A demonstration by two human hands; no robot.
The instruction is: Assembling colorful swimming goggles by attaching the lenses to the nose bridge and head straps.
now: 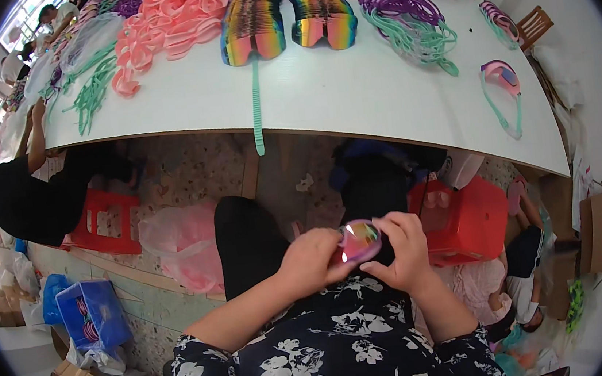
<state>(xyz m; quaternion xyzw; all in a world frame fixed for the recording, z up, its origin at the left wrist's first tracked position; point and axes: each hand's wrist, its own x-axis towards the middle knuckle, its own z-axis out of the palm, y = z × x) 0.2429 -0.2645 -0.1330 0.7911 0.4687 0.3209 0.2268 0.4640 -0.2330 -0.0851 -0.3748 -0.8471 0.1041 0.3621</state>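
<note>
Above my lap, I hold a pair of swim goggles (360,242) with a pinkish-purple frame and a shiny rainbow-mirrored lens. My left hand (310,262) grips its left end, fingers wrapped around it. At the other end, the fingertips of my right hand (404,249) press on the rim, with the thumb just below. On the table in front are two stacks of mirrored lenses (253,28). A mint strap (257,112) runs from the left stack over the table edge.
Pink frames (166,26) are heaped on the white table (350,98). Purple and mint straps (409,26) lie right of the lenses, and strapped goggles (503,82) near the right end. A red stool (466,222), a blue crate (94,312) and a seated person (30,191) are around me.
</note>
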